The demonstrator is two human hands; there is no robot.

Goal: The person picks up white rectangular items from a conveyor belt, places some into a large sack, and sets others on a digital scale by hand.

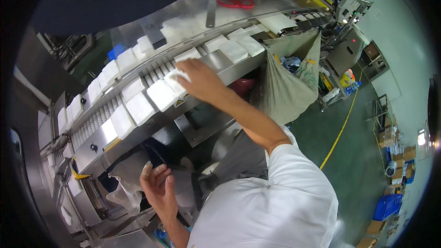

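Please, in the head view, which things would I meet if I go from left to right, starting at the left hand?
Left hand → right hand → red-handled scissors → cloth bag → blue crate.

Hands (198, 78) 2, red-handled scissors (235, 1) 1, cloth sack (287, 89) 1.
White pads (161, 95): well over a dozen, some overlapping, exact count unclear.

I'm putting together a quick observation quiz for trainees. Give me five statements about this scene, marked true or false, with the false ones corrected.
1. White packs lie along the conveyor. True.
2. Both hands touch packs. False: only the right hand does; the left hand is apart from them.
3. Scissors with red handles lie beyond the conveyor. True.
4. The hanging sack is bright blue. False: the sack is greyish.
5. The floor is red. False: the floor is green.
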